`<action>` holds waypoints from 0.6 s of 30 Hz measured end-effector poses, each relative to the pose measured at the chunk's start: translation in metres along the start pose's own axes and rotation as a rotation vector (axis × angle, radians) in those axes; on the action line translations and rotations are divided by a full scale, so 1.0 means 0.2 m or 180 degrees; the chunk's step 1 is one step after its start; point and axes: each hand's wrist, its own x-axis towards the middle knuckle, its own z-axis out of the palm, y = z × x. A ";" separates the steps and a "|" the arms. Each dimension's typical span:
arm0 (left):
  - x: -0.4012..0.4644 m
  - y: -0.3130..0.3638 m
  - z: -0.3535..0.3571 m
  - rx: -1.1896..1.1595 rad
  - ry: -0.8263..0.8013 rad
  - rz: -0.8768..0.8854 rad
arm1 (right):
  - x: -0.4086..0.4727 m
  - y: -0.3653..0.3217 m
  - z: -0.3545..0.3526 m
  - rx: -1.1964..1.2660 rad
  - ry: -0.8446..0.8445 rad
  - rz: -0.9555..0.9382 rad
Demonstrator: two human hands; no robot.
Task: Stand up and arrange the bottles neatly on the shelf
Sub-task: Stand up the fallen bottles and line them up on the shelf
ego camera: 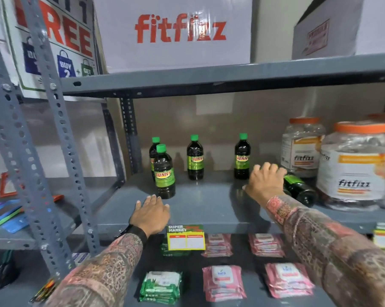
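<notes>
The grey metal shelf (198, 204) is the landmark here, and everything is placed against it. Largest, on the board above it, is a white carton (176, 32) printed "fitfizz" in red. At the shelf's right end stand clear plastic jars (353, 165) with orange lids (same brand on their labels). Toward the shelf's back, four dark bottles with green caps stand upright: a back-left bottle (152, 151), a front-left bottle (164, 173) just before it and partly covering it, a middle bottle (195, 158), and a right bottle (242, 157) — the last three well apart from one another. One more, the fallen bottle (299, 190), lies on its side on the shelf just beside the jars. The right hand (265, 181) is curled over that bottle's cap end, fingers closed around it. The left hand (150, 212) lies flat and unclenched on the shelf's front part, holding nothing, near the front-left bottle. A yellow price tag (185, 237) hangs from the shelf's front edge.
</notes>
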 end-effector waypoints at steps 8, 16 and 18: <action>-0.02 0.02 -0.01 0.0055 0.0048 0.0014 | -0.02 0.09 0.05 0.0564 -0.0300 0.0297; -0.04 0.02 0.00 -0.0003 0.0099 0.0011 | -0.17 0.01 -0.01 0.3392 -0.0239 0.0312; -0.04 0.02 0.00 0.0007 0.0101 0.0002 | -0.18 -0.08 0.00 0.4483 -0.0341 0.0416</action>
